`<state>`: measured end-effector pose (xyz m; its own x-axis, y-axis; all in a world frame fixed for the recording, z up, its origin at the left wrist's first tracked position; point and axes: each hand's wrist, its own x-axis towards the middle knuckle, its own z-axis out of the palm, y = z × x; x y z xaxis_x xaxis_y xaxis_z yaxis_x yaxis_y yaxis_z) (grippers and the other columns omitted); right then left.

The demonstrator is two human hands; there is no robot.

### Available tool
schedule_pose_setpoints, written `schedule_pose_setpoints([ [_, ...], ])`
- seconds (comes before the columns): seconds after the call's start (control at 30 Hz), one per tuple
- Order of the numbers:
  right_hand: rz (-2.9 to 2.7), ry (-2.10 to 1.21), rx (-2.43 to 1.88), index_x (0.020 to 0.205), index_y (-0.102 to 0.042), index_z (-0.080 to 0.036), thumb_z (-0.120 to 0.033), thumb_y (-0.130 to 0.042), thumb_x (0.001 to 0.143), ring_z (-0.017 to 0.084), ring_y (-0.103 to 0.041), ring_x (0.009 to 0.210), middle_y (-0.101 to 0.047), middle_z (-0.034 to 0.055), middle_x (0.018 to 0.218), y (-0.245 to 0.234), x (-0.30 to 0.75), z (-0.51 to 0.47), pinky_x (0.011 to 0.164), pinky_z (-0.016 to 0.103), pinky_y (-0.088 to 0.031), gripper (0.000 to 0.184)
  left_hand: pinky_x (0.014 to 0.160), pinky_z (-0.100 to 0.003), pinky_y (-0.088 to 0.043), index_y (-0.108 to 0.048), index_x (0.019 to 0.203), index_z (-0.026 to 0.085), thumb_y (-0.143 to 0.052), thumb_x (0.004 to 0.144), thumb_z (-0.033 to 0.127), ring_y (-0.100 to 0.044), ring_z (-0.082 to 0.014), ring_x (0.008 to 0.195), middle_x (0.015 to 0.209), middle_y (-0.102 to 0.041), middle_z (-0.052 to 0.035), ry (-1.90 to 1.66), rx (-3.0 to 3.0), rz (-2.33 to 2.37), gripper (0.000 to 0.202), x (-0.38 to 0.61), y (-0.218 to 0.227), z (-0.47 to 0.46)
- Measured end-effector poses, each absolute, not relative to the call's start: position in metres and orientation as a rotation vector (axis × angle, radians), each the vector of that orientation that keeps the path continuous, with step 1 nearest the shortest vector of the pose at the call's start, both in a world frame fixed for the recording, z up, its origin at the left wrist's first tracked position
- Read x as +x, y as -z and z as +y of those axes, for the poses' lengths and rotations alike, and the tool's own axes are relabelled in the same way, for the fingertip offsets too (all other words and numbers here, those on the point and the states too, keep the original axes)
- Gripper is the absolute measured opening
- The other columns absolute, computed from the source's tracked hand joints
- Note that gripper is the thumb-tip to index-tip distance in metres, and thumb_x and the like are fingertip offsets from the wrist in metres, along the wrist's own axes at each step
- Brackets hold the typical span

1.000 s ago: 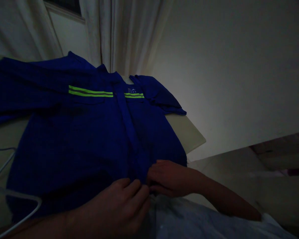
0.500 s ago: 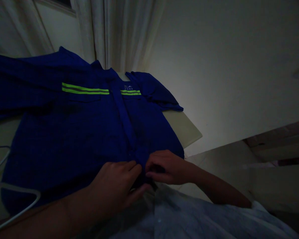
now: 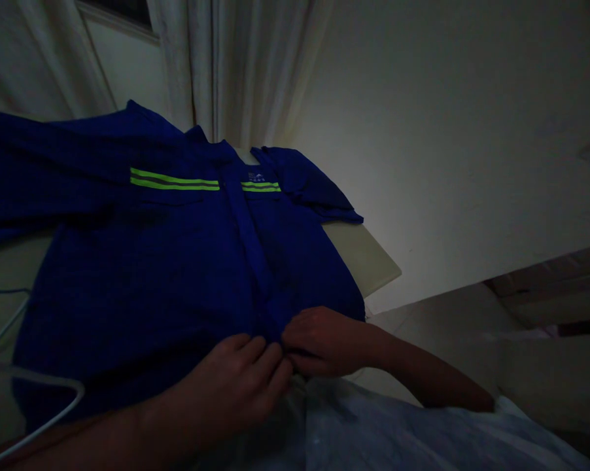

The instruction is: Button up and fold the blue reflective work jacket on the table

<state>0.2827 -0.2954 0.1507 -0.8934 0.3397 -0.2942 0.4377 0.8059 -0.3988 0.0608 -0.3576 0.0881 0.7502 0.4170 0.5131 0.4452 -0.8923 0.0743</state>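
Note:
A dark blue work jacket [image 3: 142,275] with yellow-green reflective stripes across the chest lies spread, front up, on a pale table [image 3: 366,258]. Its collar points away from me and its hem is towards my body. At the lower end of the front placket, my left hand [image 3: 248,376] is closed, its fingers curled on the jacket's hem. My right hand [image 3: 324,340] meets it there, fingers pinched on the same edge of cloth. The two hands nearly touch. What lies between the fingertips is hidden, and the picture is dark.
A white cable [image 3: 74,396] loops at the lower left, close to my left forearm. Pale curtains [image 3: 256,65] hang behind the table, and a plain wall [image 3: 447,131] rises on the right. Grey patterned cloth [image 3: 373,425] covers my lap.
My hands have come closer together at the hem, and their fingers have closed further. The whole view has shifted slightly, so the jacket appears a little lower and further right.

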Motion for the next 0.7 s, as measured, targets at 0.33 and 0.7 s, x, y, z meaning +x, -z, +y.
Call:
schedule_pose_setpoints([
  [0.33, 2.717, 0.636, 0.460, 0.096, -0.061, -0.018, -0.027, -0.054, 0.105, 0.018, -0.060, 0.079, -0.070, 0.0041, 0.089, -0.159, 0.274, -0.285, 0.073, 0.031, -0.040, 0.014, 0.057, -0.038, -0.027, -0.067, 0.095, 0.016, -0.059, 0.095, 0.021, -0.049, -0.0202, 0.069, 0.079, -0.060, -0.0037, 0.716, -2.819, -0.592, 0.009, 0.064, -0.095, -0.376],
  [0.7, 2.687, 0.316, 0.227, 0.096, -0.064, -0.020, -0.026, -0.059, 0.102, 0.020, -0.063, 0.080, -0.074, 0.0046, 0.093, -0.187, 0.257, -0.260, 0.071, 0.034, -0.039, 0.010, 0.054, -0.038, -0.027, -0.065, 0.097, 0.015, -0.054, 0.096, 0.016, -0.049, -0.0200, 0.067, 0.080, -0.058, -0.0034, 0.807, -2.744, -0.624, 0.011, 0.064, -0.094, -0.361],
])
